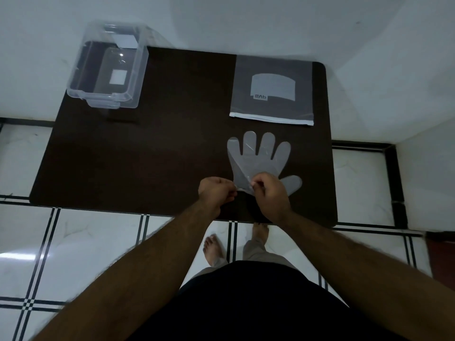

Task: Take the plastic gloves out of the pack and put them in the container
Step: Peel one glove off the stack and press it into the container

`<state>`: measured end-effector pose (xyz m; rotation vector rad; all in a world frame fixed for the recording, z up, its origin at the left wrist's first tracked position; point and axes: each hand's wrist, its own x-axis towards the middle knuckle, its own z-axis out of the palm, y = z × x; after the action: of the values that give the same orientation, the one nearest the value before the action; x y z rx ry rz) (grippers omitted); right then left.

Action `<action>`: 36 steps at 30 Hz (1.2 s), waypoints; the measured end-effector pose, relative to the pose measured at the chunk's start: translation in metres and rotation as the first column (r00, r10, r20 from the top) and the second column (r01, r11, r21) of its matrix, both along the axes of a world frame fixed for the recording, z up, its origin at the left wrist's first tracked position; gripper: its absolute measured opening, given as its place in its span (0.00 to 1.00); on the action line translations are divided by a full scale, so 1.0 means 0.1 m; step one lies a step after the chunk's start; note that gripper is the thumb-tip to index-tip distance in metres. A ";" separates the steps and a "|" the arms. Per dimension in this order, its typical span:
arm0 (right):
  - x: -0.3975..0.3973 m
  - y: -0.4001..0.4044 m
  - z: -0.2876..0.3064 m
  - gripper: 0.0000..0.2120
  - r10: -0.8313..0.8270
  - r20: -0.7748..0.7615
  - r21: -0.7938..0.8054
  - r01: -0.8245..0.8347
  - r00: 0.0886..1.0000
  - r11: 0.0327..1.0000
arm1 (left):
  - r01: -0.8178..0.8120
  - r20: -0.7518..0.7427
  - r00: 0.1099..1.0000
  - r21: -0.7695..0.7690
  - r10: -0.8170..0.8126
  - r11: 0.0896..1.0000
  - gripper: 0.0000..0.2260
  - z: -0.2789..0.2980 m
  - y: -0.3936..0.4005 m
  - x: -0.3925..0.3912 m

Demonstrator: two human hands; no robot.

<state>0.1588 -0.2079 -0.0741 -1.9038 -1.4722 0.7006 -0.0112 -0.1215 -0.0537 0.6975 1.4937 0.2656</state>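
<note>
A thin clear plastic glove (pixel 261 158) lies spread on the dark table (pixel 152 153), fingers pointing away from me. My left hand (pixel 216 190) and my right hand (pixel 270 193) both pinch its cuff edge near the table's front. The glove pack (pixel 270 92), a flat clear zip bag with a white strip, lies behind the glove at the back right. The clear plastic container (pixel 108 67) stands open at the table's back left corner with nothing visible inside except a label.
White walls close in behind and to the right of the table. White tiled floor with black lines lies in front, where my bare feet (pixel 214 249) stand near the table's edge.
</note>
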 end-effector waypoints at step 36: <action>0.41 -0.18 0.55 0.09 -0.512 -0.588 -0.407 0.318 0.626 0.857 | 0.973 -0.723 0.045 0.189 -0.690 -0.135 0.35 0.11 0.06 0.31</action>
<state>0.1996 -0.2264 -0.0194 -1.7775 -0.4477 1.2412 0.0194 -0.1153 -0.0424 2.4346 0.8163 -0.5258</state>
